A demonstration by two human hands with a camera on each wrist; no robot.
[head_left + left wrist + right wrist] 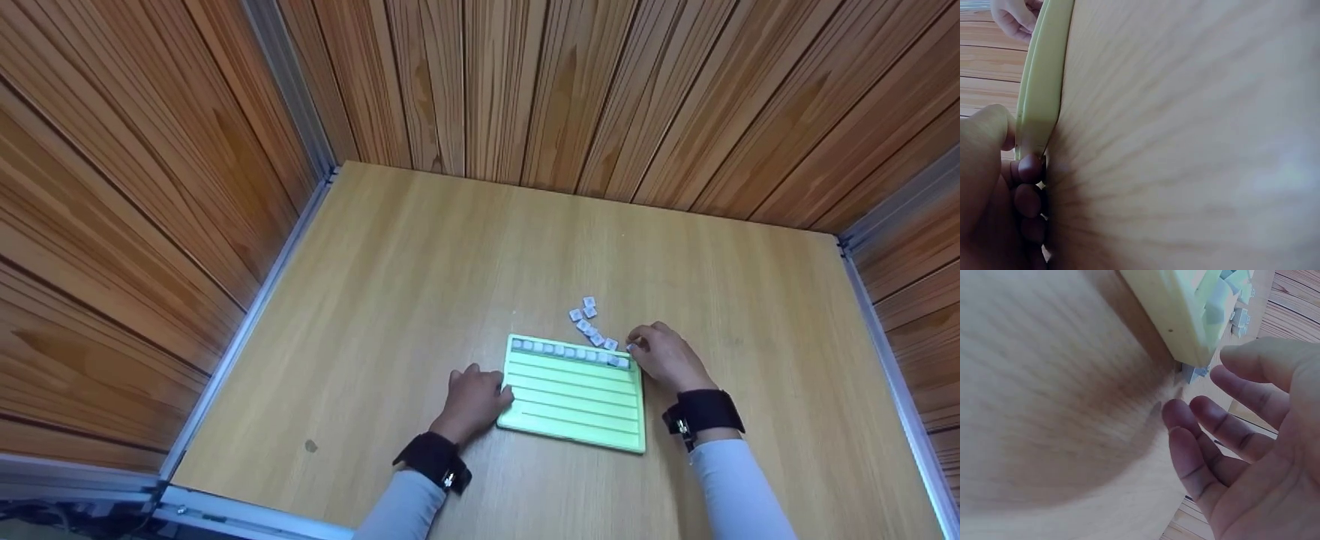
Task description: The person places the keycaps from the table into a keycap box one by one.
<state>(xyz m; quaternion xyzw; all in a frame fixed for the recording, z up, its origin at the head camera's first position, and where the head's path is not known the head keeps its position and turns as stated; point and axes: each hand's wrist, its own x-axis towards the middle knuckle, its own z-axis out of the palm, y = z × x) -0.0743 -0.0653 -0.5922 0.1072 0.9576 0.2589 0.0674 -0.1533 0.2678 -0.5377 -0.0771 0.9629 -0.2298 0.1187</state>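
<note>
A light green ridged tray (574,401) lies on the table, with a row of small white keycaps (559,349) along its far groove. My left hand (474,401) grips the tray's left edge, thumb on top and fingertips against the side, as the left wrist view also shows. At the far right corner of the tray is my right hand (666,358), its fingers loosely bent. In the right wrist view its thumb and fingertips are apart, close to a keycap (1189,373) beside the tray's corner.
Several loose keycaps (583,325) lie scattered just beyond the tray's far edge. The wooden table (390,300) is bounded by plank walls (495,90) at the back and sides, with metal rails (247,322) along its edges. A dark spot (310,446) marks the table at left.
</note>
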